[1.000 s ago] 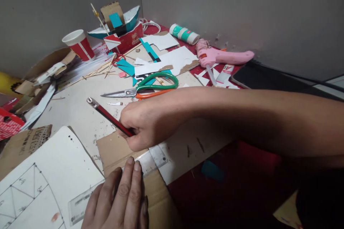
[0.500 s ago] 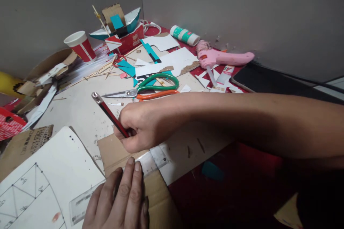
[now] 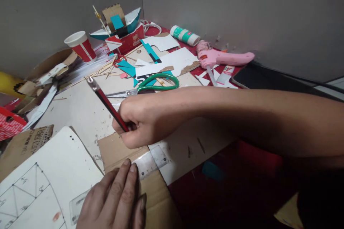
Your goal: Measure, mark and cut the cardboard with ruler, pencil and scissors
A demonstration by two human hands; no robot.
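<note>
Half the ruler (image 3: 150, 160) hidden under left hand (image 3: 115, 200); right hand (image 3: 142, 121), grip around pencil (image 3: 107, 104), tip unseen.

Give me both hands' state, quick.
Left hand: open, flat on the ruler and cardboard.
Right hand: closed, holding the pencil.

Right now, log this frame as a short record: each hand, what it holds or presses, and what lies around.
right hand: grips a red-and-black pencil, tip down at the edge of the ruler, metal end tilted up and away
left hand: flat, fingers pressing a clear ruler
ruler: lies across a brown cardboard piece
near left: white sheet with drawn lines
behind the right hand: green-handled scissors
far side: pink glue gun, red-and-white paper cup, glue stick, paper scraps
</note>
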